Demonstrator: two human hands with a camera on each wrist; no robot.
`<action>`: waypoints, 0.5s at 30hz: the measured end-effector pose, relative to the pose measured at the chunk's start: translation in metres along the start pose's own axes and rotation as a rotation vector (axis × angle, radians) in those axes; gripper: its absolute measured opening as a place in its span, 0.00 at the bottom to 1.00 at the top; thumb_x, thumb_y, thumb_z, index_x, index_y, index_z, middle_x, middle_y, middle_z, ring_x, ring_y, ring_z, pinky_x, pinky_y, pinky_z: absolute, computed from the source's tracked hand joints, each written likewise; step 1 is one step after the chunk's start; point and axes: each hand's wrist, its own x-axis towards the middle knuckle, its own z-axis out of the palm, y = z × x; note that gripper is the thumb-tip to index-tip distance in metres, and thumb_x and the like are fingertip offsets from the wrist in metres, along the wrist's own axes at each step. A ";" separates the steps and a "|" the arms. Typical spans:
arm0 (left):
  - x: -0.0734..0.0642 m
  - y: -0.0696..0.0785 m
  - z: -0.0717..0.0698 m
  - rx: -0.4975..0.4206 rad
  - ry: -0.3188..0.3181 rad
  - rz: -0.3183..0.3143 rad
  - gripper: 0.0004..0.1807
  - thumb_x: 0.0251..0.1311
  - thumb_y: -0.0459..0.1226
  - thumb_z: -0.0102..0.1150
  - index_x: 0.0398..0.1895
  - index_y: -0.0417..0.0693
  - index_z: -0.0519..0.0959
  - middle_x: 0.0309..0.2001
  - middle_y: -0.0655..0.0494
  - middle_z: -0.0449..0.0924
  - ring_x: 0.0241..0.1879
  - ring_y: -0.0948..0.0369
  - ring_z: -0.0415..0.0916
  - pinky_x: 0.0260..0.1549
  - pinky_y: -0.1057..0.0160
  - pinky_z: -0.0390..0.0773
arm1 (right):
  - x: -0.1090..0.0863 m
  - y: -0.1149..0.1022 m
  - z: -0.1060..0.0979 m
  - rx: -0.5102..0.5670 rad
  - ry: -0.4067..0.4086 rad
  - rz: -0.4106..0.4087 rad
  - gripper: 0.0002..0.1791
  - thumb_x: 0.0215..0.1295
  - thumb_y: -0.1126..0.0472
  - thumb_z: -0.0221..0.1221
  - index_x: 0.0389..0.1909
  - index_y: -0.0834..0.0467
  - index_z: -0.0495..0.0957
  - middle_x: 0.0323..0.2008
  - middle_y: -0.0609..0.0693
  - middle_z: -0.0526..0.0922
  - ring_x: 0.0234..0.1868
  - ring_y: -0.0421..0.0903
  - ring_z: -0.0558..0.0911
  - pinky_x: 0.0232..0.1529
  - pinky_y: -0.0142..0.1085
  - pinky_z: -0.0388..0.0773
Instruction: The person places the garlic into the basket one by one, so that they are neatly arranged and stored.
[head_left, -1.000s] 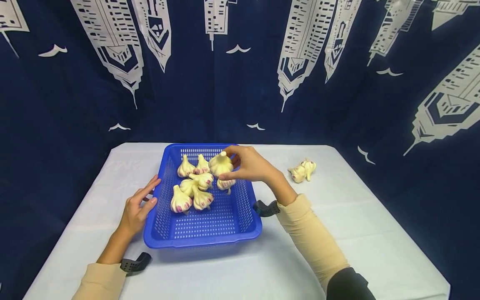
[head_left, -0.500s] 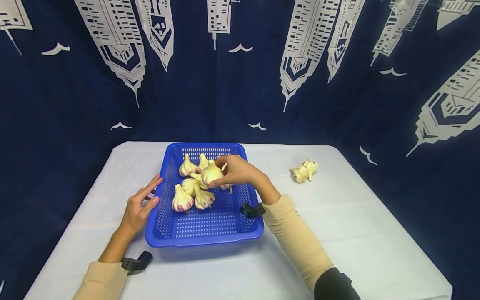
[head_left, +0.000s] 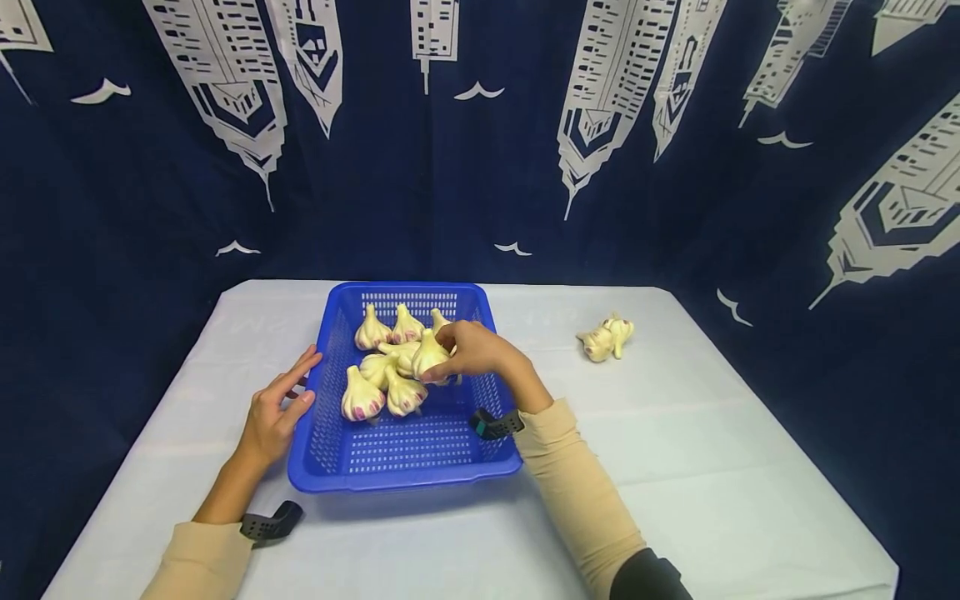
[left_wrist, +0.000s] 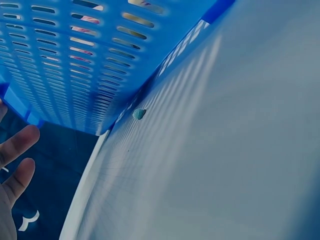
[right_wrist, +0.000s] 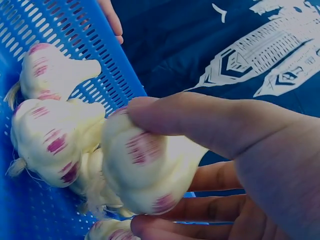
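Observation:
Over the blue plastic basket (head_left: 405,479), my right hand (head_left: 476,348) holds a garlic bulb (head_left: 429,353) between thumb and fingers. In the right wrist view the held bulb (right_wrist: 132,165) shows purple streaks, with the thumb across its upper side. Several other garlic bulbs (head_left: 362,395) lie in the basket, mostly in its far and left parts. Whether the held bulb touches those under it cannot be told. My left hand (head_left: 272,421) rests its fairly straight, spread fingers against the basket's left rim. Through the basket wall (left_wrist: 65,65), bits of garlic show in the left wrist view.
Two garlic bulbs (head_left: 606,337) lie together on the white tablecloth (head_left: 712,467), to the right of the basket. Behind the table hangs a dark blue curtain (head_left: 450,183) with white building prints. Each wrist wears a black strap (head_left: 272,523).
My right hand has moved left and nearer me over the basket, lowering the garlic bulb among the others. My left hand stays at the rim.

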 end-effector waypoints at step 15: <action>0.000 0.001 0.002 -0.027 0.030 0.016 0.27 0.58 0.30 0.50 0.63 0.40 0.76 0.66 0.44 0.71 0.42 0.74 0.71 0.37 0.76 0.66 | -0.004 0.005 0.004 0.002 -0.066 0.087 0.22 0.47 0.46 0.75 0.24 0.54 0.73 0.19 0.42 0.68 0.23 0.38 0.65 0.25 0.31 0.62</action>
